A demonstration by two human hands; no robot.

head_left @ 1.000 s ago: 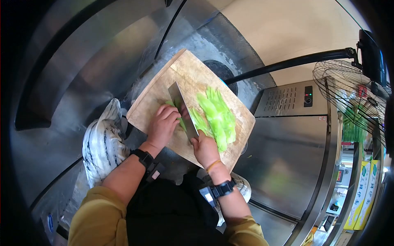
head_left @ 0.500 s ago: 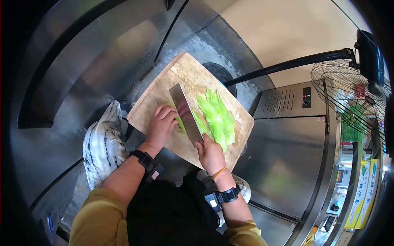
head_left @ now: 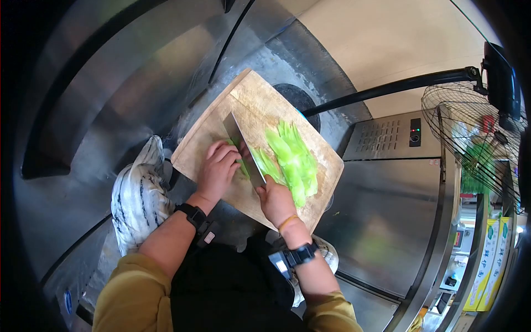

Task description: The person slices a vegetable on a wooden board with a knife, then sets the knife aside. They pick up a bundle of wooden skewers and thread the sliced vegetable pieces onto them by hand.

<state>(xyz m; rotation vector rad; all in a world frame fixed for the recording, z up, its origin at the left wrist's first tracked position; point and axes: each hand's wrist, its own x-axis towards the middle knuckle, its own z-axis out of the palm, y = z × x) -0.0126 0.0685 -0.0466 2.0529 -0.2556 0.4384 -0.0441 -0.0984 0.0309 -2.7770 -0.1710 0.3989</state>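
A wooden cutting board (head_left: 257, 91) lies tilted across the middle of the view. My right hand (head_left: 276, 202) is wrapped round the handle of a broad cleaver (head_left: 245, 146), whose blade points up and to the left. My left hand (head_left: 220, 169) has its fingers bent and pressed on a green vegetable piece (head_left: 241, 166) beside the blade. Light green slices (head_left: 293, 160) are spread on the board to the right of the cleaver, and a few lie close along the blade.
A black metal arm (head_left: 387, 86) leads to a wire fan cage (head_left: 470, 133) at the upper right. Below stands a steel cabinet (head_left: 376, 216). A striped cloth-covered leg (head_left: 138, 199) is left of the board. Yellow packages (head_left: 489, 263) are far right.
The cleaver and my right hand have shifted slightly left, and the blade is seen more edge-on. More slices show to its right. My left hand is nearly unmoved.
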